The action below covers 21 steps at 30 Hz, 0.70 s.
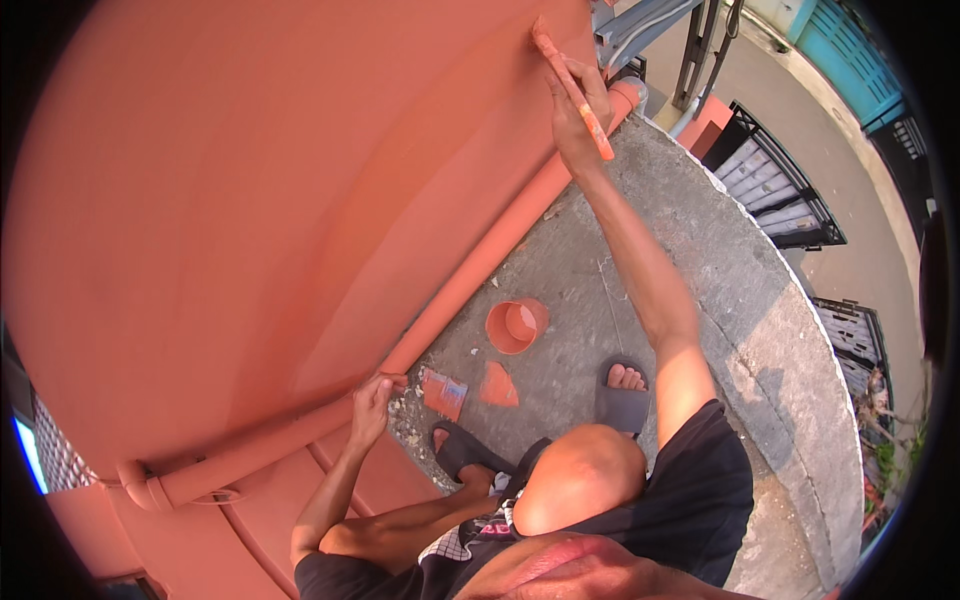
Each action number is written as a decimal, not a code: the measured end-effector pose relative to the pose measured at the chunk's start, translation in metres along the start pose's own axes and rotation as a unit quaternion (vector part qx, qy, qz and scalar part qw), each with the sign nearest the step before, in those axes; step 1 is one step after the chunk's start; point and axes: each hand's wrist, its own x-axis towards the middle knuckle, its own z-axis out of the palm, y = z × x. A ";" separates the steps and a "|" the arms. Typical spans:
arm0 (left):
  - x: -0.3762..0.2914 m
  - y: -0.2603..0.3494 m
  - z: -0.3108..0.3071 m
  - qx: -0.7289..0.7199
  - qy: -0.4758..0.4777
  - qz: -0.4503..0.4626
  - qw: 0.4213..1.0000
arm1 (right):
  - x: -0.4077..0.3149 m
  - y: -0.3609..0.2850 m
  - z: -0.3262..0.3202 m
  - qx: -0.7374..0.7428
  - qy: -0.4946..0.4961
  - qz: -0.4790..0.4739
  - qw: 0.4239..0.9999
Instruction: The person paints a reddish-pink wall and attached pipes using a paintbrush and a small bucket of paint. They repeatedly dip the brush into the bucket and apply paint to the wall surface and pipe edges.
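My right hand (581, 112) grips a paint-coated paintbrush (574, 86), its bristles against the orange-painted wall (300, 187) near the wall's far right edge. Darker, wet-looking paint streaks run diagonally across this wall. Along its foot lies an orange-painted pipe (472, 274). My left hand (371, 405) is at the pipe, fingers bent over its top; whether they clasp it is hard to tell. Between the wall and my feet stands a small round paint container (517, 326), coated orange, with paint inside.
Two orange-stained flat scraps (445, 394) lie on the rough concrete ledge (675, 202) near my sandals (621, 394). The ledge's curved outer edge (780, 259) drops away to a street (847, 172) with metal gates (776, 180). A pipe elbow (135, 484) sits at lower left.
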 end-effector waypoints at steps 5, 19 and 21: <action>0.016 0.001 0.008 -0.018 -0.012 -0.025 0.999 | -0.103 -0.065 -0.001 0.232 -0.265 -0.112 0.929; 0.037 0.008 0.020 -0.046 -0.030 -0.027 0.998 | 0.085 0.089 -0.046 0.112 0.028 0.063 0.991; 0.040 0.012 0.021 -0.040 -0.031 -0.029 0.998 | 0.077 0.078 -0.038 0.034 0.020 0.002 0.999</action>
